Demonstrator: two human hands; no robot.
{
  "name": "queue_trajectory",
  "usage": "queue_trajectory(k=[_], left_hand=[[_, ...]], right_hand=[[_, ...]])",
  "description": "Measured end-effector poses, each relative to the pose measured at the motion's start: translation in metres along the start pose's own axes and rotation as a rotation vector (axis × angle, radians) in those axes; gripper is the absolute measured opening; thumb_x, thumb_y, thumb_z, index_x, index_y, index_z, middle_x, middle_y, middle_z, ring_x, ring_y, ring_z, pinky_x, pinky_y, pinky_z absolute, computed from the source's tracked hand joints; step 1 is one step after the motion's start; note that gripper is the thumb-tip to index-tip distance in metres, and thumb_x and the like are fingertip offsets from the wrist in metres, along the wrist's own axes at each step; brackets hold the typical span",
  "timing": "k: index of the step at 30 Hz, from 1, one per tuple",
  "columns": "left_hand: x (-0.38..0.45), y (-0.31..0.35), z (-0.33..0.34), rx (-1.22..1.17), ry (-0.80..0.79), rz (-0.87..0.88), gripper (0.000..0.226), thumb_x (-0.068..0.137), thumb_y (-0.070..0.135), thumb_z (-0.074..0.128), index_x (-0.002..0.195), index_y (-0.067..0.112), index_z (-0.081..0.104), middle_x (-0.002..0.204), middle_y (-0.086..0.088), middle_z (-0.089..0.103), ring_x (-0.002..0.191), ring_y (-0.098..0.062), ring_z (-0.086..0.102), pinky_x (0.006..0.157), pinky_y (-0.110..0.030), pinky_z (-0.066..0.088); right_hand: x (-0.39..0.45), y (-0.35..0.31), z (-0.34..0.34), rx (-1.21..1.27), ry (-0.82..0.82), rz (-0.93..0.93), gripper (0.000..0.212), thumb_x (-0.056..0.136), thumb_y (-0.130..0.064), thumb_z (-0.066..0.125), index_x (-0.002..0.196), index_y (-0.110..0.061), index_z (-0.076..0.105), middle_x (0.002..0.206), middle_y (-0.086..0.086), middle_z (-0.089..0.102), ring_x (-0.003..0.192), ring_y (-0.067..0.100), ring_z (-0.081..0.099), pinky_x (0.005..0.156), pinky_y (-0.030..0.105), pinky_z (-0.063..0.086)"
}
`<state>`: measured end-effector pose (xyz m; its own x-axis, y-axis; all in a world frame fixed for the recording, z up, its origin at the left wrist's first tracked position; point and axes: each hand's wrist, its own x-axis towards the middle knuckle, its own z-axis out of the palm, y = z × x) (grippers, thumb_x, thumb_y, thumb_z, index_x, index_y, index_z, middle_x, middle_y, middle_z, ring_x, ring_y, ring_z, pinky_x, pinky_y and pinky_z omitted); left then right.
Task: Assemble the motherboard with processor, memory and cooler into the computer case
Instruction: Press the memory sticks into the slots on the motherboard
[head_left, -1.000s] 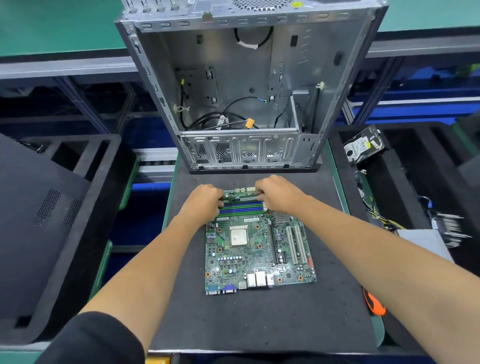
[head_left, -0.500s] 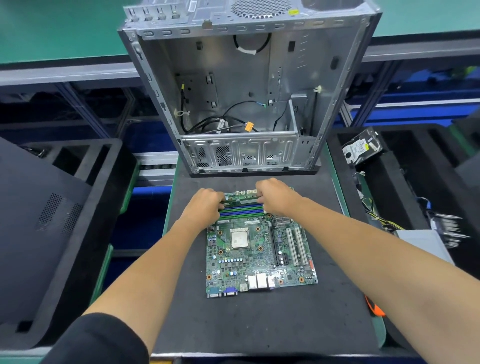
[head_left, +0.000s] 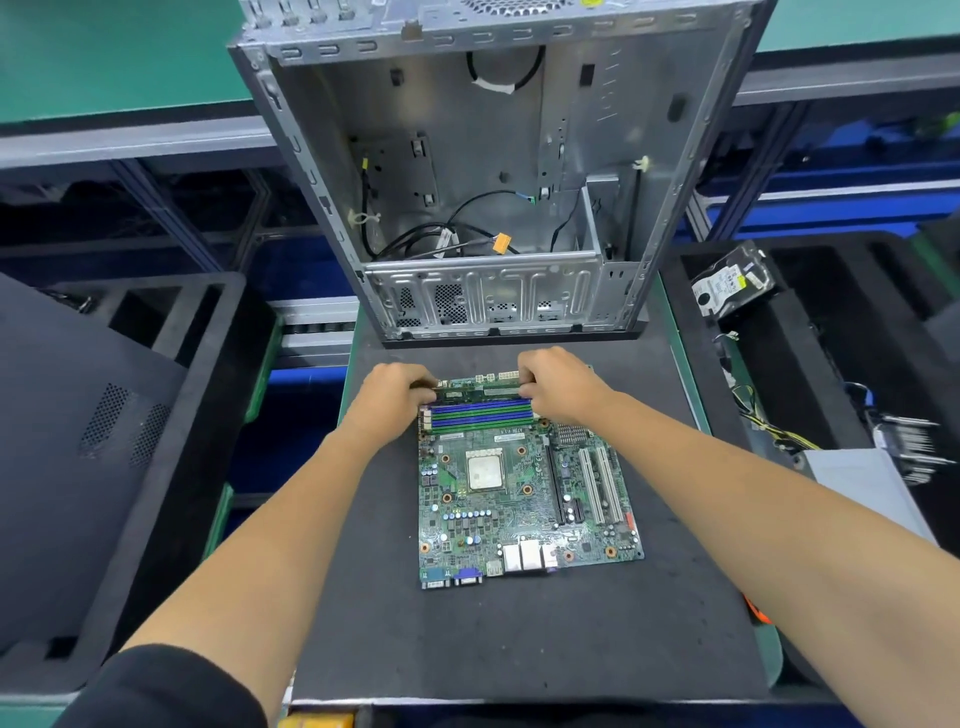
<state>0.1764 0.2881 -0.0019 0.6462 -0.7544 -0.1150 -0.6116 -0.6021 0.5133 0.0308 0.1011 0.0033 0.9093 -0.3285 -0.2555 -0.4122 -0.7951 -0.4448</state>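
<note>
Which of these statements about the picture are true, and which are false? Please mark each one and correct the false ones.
1. The motherboard already sits inside the computer case. False: it lies flat on the dark mat, in front of the open case.
2. Both hands are at the far edge of the board, the left hand and the right hand one at each end of a memory module. True.
3. A cooler covers the processor. False: the processor is bare.
4. A hard drive lies in the black tray to the right. True.
5. The blue and green memory slots all hold modules. False: those slots show no modules.
</note>
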Motion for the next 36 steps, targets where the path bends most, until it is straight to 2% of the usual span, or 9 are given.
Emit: queue_trajectory(k=[4, 10, 14, 18, 23, 27, 31, 36], left_hand=[[-0.005, -0.009, -0.008, 0.038, -0.062, -0.005, 0.018, 0.087, 0.007, 0.065, 0.103, 0.007, 0.072, 0.102, -0.008, 0.071, 0.096, -0.022, 0.062, 0.082, -0.022, 0.04], [-0.009, -0.007, 0.0, 0.023, -0.027, -0.002, 0.014, 0.086, 0.007, 0.066, 0.098, 0.004, 0.073, 0.098, -0.009, 0.072, 0.095, -0.024, 0.063, 0.078, -0.021, 0.039], [-0.009, -0.008, -0.001, 0.015, -0.039, -0.006, 0.019, 0.085, 0.014, 0.069, 0.104, 0.01, 0.071, 0.099, -0.007, 0.07, 0.093, -0.022, 0.061, 0.079, -0.025, 0.042], [-0.009, -0.004, -0.001, 0.065, -0.03, 0.042, 0.015, 0.087, 0.017, 0.067, 0.098, 0.011, 0.074, 0.093, -0.006, 0.073, 0.089, -0.024, 0.064, 0.079, -0.032, 0.049], [-0.009, 0.001, -0.001, 0.205, -0.087, 0.113, 0.017, 0.09, 0.017, 0.062, 0.097, 0.009, 0.075, 0.096, -0.007, 0.073, 0.093, -0.026, 0.065, 0.083, -0.035, 0.051], [-0.006, 0.005, -0.004, 0.255, -0.137, 0.138, 0.022, 0.089, 0.018, 0.058, 0.081, 0.006, 0.074, 0.078, -0.008, 0.071, 0.078, -0.026, 0.064, 0.071, -0.036, 0.052], [-0.006, 0.011, -0.004, 0.206, -0.107, 0.163, 0.016, 0.089, 0.028, 0.064, 0.09, 0.017, 0.075, 0.079, 0.001, 0.073, 0.075, -0.015, 0.065, 0.07, -0.031, 0.052], [-0.003, 0.02, 0.004, 0.269, -0.1, 0.15, 0.013, 0.09, 0.019, 0.063, 0.088, 0.012, 0.074, 0.084, -0.001, 0.072, 0.083, -0.02, 0.063, 0.074, -0.035, 0.051]], right_hand=[[0.0, 0.0, -0.001, 0.015, -0.005, 0.015, 0.018, 0.092, -0.001, 0.057, 0.079, -0.012, 0.052, 0.083, 0.005, 0.06, 0.079, 0.019, 0.053, 0.063, 0.03, 0.04], [-0.001, -0.001, -0.001, -0.013, -0.018, 0.019, 0.015, 0.092, -0.001, 0.055, 0.083, -0.012, 0.053, 0.083, 0.004, 0.059, 0.083, 0.022, 0.054, 0.067, 0.032, 0.041], [-0.003, -0.005, -0.001, -0.066, -0.015, 0.023, 0.013, 0.092, 0.0, 0.054, 0.086, -0.011, 0.052, 0.091, 0.009, 0.064, 0.085, 0.024, 0.056, 0.067, 0.034, 0.044], [-0.004, -0.009, -0.001, -0.143, -0.027, 0.019, 0.011, 0.089, 0.003, 0.054, 0.092, -0.008, 0.055, 0.095, 0.011, 0.065, 0.09, 0.026, 0.061, 0.072, 0.039, 0.051], [-0.005, -0.013, 0.001, -0.255, -0.038, -0.026, 0.008, 0.089, 0.002, 0.054, 0.09, -0.005, 0.053, 0.098, 0.012, 0.061, 0.091, 0.029, 0.059, 0.07, 0.038, 0.047], [-0.005, -0.014, 0.0, -0.237, -0.021, -0.018, 0.006, 0.088, 0.0, 0.056, 0.089, 0.0, 0.062, 0.099, 0.013, 0.059, 0.09, 0.03, 0.061, 0.079, 0.043, 0.053], [-0.004, -0.015, -0.007, -0.243, -0.064, 0.003, 0.01, 0.085, 0.002, 0.055, 0.086, -0.001, 0.065, 0.098, 0.013, 0.064, 0.091, 0.031, 0.063, 0.07, 0.037, 0.053], [0.0, -0.02, -0.007, -0.254, -0.097, -0.103, 0.017, 0.09, -0.014, 0.06, 0.106, -0.011, 0.065, 0.106, 0.006, 0.065, 0.097, 0.027, 0.061, 0.079, 0.039, 0.054]])
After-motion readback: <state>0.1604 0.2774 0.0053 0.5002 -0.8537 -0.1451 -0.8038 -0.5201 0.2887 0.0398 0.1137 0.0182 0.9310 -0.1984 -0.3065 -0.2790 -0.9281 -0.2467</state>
